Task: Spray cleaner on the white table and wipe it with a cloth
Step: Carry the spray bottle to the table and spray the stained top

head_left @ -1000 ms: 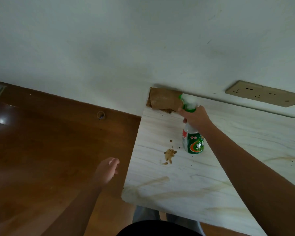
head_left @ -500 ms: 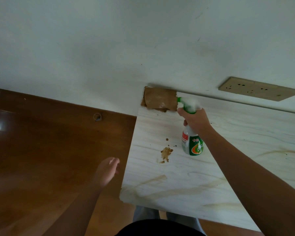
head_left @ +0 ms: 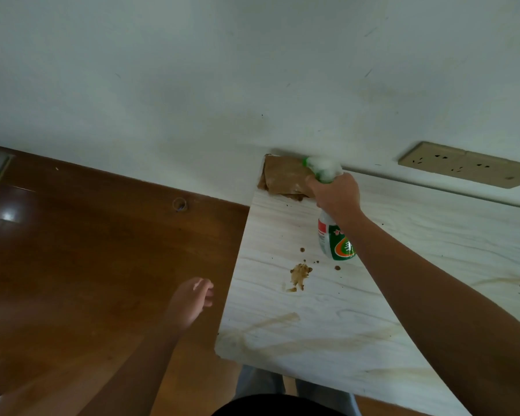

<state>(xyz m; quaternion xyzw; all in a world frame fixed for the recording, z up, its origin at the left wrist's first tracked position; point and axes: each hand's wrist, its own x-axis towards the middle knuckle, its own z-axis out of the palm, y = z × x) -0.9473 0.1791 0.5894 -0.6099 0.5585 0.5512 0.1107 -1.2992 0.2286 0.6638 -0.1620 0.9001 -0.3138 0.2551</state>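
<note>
My right hand (head_left: pixel 336 195) grips the neck of a white and green spray bottle (head_left: pixel 335 241) over the white table (head_left: pixel 403 265), its nozzle turned left. A brown stain (head_left: pixel 299 273) with small specks lies on the table just left of and below the bottle. A brown cloth (head_left: pixel 282 180) is bunched in the table's far left corner against the wall, partly behind my hand. My left hand (head_left: pixel 192 298) hovers over the floor left of the table edge, fingers loosely curled, holding nothing.
The white wall (head_left: pixel 222 85) rises right behind the table, with a beige socket strip (head_left: pixel 463 168) at the right. Brown wooden floor (head_left: pixel 87 250) spreads to the left. Faint yellowish smears (head_left: pixel 282 325) run across the table's near part.
The bottle has lifted and tilted slightly in my right hand. My left hand stays about where it was.
</note>
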